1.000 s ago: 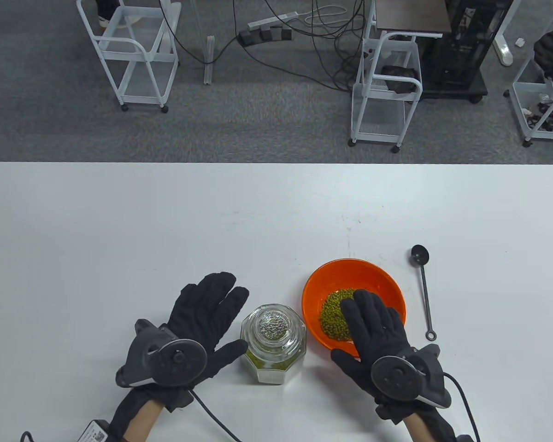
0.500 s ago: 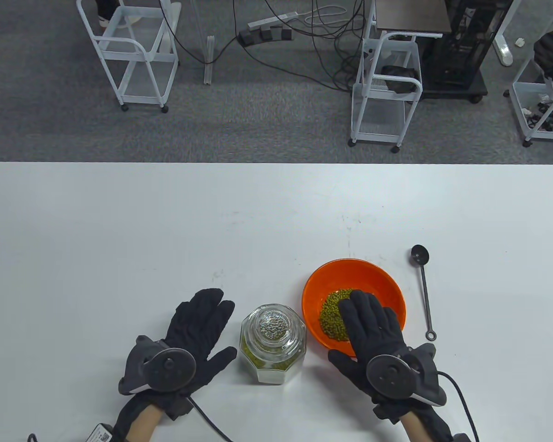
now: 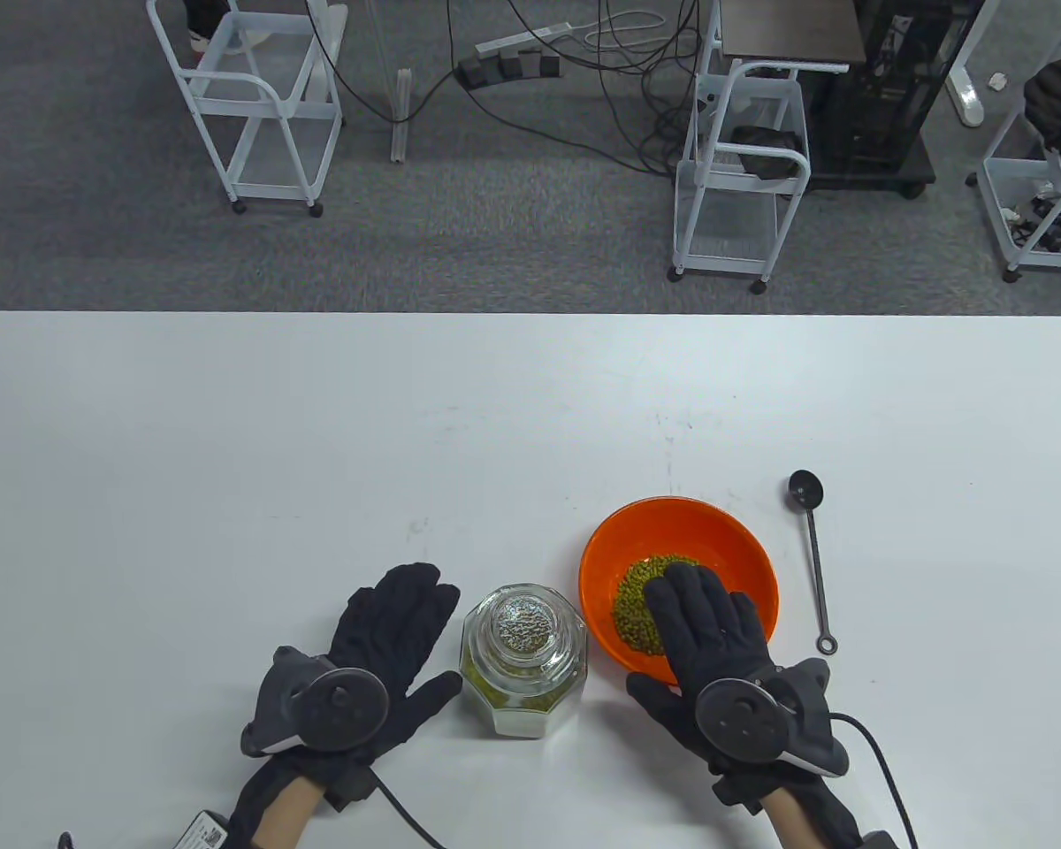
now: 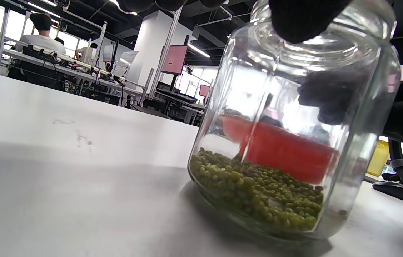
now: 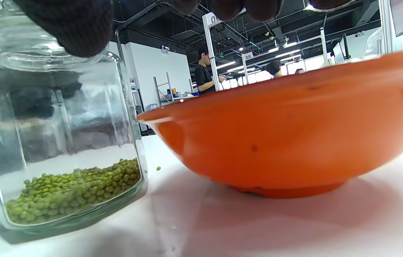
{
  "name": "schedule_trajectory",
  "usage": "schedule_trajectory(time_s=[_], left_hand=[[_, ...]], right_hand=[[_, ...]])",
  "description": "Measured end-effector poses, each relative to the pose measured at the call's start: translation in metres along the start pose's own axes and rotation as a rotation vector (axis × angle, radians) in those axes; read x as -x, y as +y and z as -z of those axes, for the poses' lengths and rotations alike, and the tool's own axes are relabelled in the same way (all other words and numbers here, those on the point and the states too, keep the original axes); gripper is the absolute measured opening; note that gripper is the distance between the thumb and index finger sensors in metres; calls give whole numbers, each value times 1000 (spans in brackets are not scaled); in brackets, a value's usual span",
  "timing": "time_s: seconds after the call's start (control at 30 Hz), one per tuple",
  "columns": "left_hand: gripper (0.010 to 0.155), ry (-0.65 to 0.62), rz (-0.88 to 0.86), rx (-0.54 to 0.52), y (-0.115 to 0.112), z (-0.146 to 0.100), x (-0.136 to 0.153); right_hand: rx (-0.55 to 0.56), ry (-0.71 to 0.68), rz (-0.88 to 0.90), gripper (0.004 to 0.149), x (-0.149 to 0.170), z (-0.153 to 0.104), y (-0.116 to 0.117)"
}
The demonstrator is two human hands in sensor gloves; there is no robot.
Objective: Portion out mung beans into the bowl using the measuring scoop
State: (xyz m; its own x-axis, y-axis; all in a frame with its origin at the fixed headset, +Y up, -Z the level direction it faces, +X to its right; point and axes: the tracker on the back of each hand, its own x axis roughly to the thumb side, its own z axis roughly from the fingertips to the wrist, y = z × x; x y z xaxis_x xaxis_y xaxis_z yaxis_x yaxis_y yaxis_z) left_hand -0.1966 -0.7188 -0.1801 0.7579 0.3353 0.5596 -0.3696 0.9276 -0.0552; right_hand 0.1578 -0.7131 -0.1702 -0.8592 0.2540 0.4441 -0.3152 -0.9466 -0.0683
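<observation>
Left hand (image 3: pixel 380 654) lies flat on the white surface (image 3: pixel 230 460), fingers straight and spread, grip released and holding nothing. Just to the right of its thumb stands the glass jar (image 3: pixel 525 659), lid on, with a shallow layer of mung beans (image 4: pixel 258 194) in the bottom; can't tell from the frames if the thumb actually touches the glass. Right of the jar is the right hand (image 3: pixel 716 654), also flat, fingers straight, its grip relaxed and empty. Its fingertips reach out over the near rim of the orange bowl (image 3: pixel 645 539), which has a pile of beans inside, partly hidden under those fingers. Further right of that hand and well apart from it, the black measuring scoop (image 3: pixel 815 557) lies on the surface, cup end pointing away, untouched.
</observation>
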Motion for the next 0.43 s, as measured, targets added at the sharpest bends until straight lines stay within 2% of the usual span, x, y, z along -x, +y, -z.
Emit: schedule_trajectory(time_s=[0.43], left_hand=[[85,-18,13,-29,3,-3,-4]], right_hand=[[-12,-2,-9,91,-1,1,3]])
